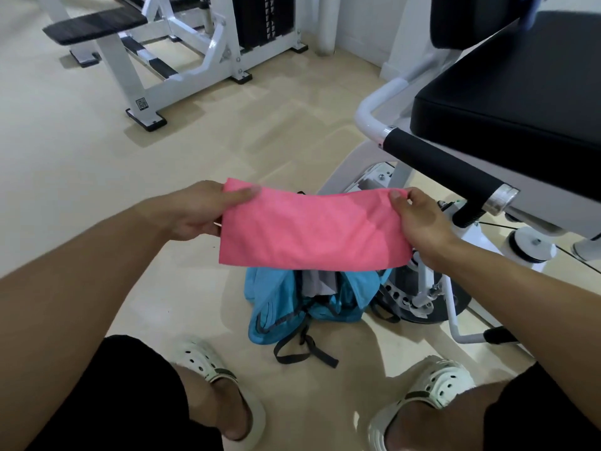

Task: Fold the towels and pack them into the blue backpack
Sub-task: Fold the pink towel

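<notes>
Head view, one frame, catalogued against the blue backpack (pixel 292 304) as landmark.

Blue backpack: set on the floor between the feet and a gym machine, mouth open upward, grey cloth visible inside; black straps (pixel 302 349) trail on the floor on the near side.

Pink towel (pixel 309 227): held in the air directly above the backpack, already folded to a flat oblong band, stretched level between both hands, clear of the bag.

Left hand (pixel 195 213): grip closed on the towel's left end, thumb laid on top and fingers underneath.

Right hand (pixel 419 219): grip closed on the towel's right end, pinched at the upper corner between thumb and fingers.

White clogs (pixel 208 362): worn on both feet, on the near side of the backpack, one to each side.

Padded black seat (pixel 507 102): part of the white-framed machine beyond and to the right of the backpack; a foam-covered black bar (pixel 445 170) projects below it. A second white machine stands well beyond the backpack, to the left.

Step in hand, as judged: folding of the pink towel is nearly complete. One further fold, end brought to end, is probably called for, after which the towel would be lowered into the open mouth, with the straps kept out of the opening.
</notes>
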A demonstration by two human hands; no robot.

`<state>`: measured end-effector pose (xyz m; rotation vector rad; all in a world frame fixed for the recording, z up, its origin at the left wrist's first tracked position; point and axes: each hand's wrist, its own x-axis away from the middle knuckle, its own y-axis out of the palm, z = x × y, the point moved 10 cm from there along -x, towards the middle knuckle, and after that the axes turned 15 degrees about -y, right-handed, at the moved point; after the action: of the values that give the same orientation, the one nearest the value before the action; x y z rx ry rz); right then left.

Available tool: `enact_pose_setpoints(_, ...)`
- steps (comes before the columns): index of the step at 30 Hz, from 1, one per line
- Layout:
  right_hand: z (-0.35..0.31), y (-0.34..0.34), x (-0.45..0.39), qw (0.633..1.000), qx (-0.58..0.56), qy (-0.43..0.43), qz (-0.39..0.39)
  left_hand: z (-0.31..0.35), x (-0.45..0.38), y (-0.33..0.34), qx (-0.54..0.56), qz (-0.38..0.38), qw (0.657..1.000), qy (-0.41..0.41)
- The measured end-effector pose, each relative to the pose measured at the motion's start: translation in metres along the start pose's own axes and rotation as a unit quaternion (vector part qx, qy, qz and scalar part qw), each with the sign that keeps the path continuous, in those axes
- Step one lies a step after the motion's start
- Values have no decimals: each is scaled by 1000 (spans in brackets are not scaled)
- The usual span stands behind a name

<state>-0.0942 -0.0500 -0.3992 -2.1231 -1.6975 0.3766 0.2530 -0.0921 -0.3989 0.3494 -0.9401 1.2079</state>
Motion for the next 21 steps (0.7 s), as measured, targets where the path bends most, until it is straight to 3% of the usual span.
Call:
enact_pose_setpoints(3,1,-1,1,1000,9,-6,7,-2,-3,11,-32,-13,999,-3)
enact_pose_setpoints(8,10,1,3,999,25,19,9,-9,-8,-3,7,52,998,-36)
enact_pose_setpoints(11,7,6,7,1000,18,17,12,-2,-1,2,13,66,998,-16)
enact_pose_setpoints(21,-41,45,33,998,-15,-57,-30,22,30,97,-97,-24,994,46)
